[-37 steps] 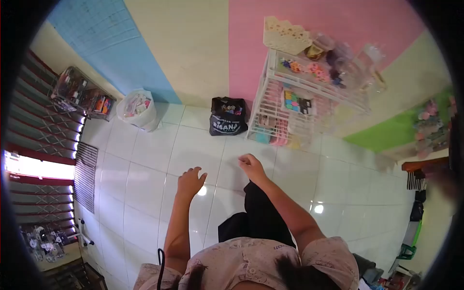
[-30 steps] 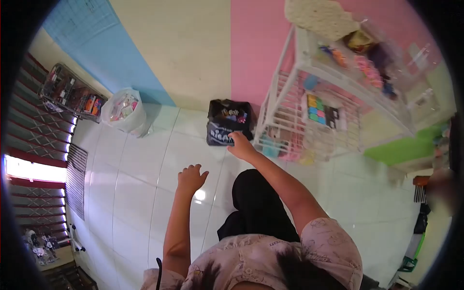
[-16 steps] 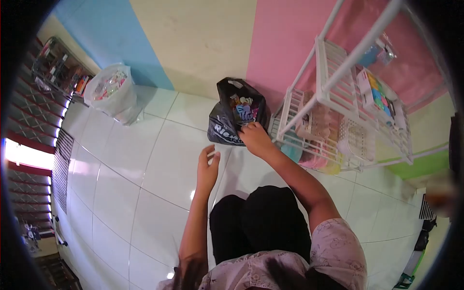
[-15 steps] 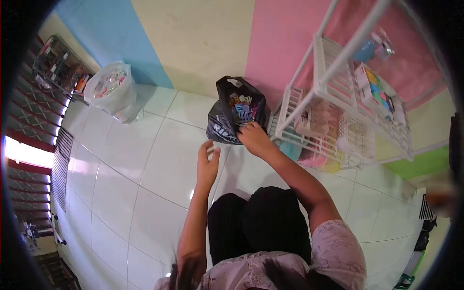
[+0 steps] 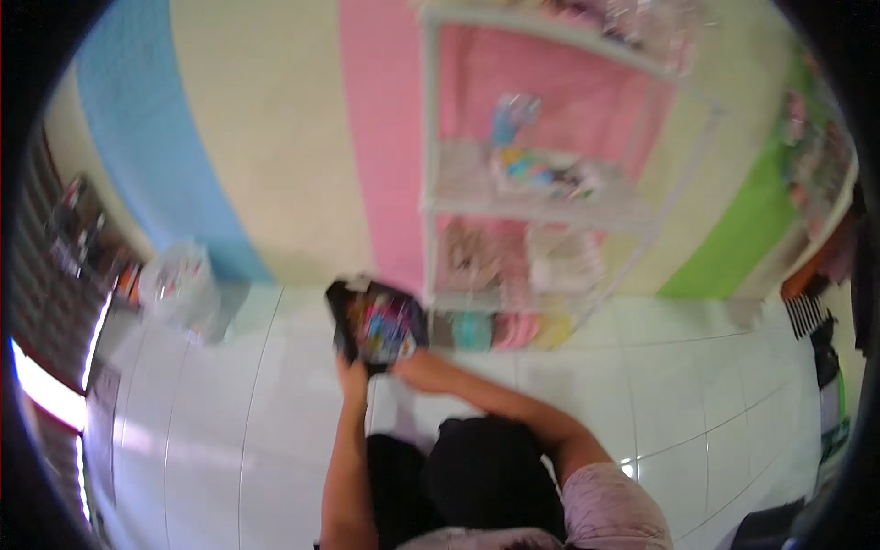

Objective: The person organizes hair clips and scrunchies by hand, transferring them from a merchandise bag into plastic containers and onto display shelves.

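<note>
Head view: I have the left hand (image 5: 352, 374) touching the near-left edge of the black bag (image 5: 341, 316), which lies just beyond both hands, then the right hand (image 5: 420, 370) touching its near-right edge. Neither is clearly nearer; through this blur I can't judge how far either grip is closed.

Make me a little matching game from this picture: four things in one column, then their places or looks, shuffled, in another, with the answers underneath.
Things
1. Black bag
2. White bag
3. White rack
4. Green stripe

Places and looks
A. Has several tiers
B. At the person's left hand and right hand
C. Farthest right of the four
D. On the floor near the blue stripe

Right pairs: 1-B, 2-D, 3-A, 4-C
</note>
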Available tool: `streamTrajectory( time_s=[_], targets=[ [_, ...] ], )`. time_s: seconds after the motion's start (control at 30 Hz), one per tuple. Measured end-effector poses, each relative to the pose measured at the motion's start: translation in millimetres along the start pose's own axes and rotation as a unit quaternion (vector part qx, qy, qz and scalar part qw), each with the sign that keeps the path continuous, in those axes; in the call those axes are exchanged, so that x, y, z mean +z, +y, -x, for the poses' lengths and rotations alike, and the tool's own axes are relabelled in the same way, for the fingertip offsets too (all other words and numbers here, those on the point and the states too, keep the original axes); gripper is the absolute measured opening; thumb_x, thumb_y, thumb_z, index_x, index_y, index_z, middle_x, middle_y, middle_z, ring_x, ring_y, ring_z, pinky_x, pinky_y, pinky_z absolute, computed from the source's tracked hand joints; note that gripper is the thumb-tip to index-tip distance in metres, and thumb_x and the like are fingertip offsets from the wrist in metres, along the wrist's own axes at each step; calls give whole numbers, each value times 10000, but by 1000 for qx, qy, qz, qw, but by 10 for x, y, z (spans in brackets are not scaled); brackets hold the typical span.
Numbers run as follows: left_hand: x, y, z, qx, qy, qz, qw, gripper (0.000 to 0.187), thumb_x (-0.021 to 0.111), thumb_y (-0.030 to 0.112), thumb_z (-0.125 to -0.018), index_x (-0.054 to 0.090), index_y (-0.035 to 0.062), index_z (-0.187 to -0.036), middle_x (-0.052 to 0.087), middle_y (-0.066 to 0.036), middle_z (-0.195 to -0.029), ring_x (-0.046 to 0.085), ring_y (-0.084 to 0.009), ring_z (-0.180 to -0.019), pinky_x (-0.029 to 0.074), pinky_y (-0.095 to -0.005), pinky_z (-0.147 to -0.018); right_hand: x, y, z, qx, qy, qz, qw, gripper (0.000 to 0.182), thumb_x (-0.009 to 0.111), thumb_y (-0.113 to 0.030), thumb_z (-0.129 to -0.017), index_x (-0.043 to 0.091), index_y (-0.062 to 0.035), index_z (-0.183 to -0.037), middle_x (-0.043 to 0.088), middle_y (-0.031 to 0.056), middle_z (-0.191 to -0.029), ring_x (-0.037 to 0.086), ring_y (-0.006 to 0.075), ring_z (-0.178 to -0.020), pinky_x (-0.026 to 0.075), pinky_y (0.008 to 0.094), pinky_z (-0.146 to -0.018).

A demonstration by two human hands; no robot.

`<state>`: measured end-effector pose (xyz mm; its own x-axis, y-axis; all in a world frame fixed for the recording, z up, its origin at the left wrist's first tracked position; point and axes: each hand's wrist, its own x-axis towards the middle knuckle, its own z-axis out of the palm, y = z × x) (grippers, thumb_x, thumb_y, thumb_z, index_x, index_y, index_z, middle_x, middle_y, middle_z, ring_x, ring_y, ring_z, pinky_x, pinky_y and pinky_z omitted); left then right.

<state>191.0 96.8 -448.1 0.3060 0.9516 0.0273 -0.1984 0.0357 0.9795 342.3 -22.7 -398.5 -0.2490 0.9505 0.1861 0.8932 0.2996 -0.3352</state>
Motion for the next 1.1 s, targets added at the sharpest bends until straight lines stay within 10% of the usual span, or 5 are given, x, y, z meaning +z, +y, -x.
streamTrajectory(
  time_s=[0.47, 0.57, 0.67, 0.87, 1.1],
  targets=[
    [-245, -383, 297, -37, 116, 116, 986, 556, 378, -71, -698, 465, 93, -1222, 562, -100, -983, 610, -197, -710, 511, -286, -512, -1693, -424, 119, -12, 5, 46, 999, 377, 648, -147, -771, 613, -32, -1128, 581, 168, -1061, 570, 348, -1061, 487, 448, -866],
    [-313, -54, 526, -129, 79, 121, 981, 599, 369, -76, -696, 456, 75, -1269, 569, -113, -1033, 628, -218, -833, 545, -314, -639, -3207, -329, 369, 65, 409, 32, 910, 452, 757, -177, -755, 594, -17, -1145, 600, 163, -1107, 572, 309, -1084, 467, 441, -892],
    [-255, -14, 623, -110, 93, 125, 982, 534, 397, -36, -745, 424, 32, -1274, 573, -126, -999, 624, -250, -836, 545, -341, -702, -4723, -253, 691, -10, 736, 139, 663, 410, 742, -144, -811, 557, -1, -1148, 581, 182, -1154, 550, 322, -1102, 432, 422, -956],
    [-207, -128, 681, -72, 101, 99, 987, 464, 459, 11, -848, 479, 13, -1312, 580, -109, -1090, 590, -199, -957, 500, -307, -843, -5972, 241, 996, 377, 615, 272, 637, 1287, 716, -793, -580, 231, -20, -1487, 442, 282, -1406, 443, 434, -1305, 388, 497, -1061],
    [-285, -26, 944, -118, 100, 4, 988, 502, 433, -3, -792, 425, 67, -1289, 573, -99, -954, 559, -163, -768, 489, -298, -666, -6783, 1169, 1516, 419, 467, 377, 681, 1143, 678, -771, -651, 438, 80, -1376, 498, 305, -1349, 495, 412, -1266, 372, 420, -1075]
  ],
)
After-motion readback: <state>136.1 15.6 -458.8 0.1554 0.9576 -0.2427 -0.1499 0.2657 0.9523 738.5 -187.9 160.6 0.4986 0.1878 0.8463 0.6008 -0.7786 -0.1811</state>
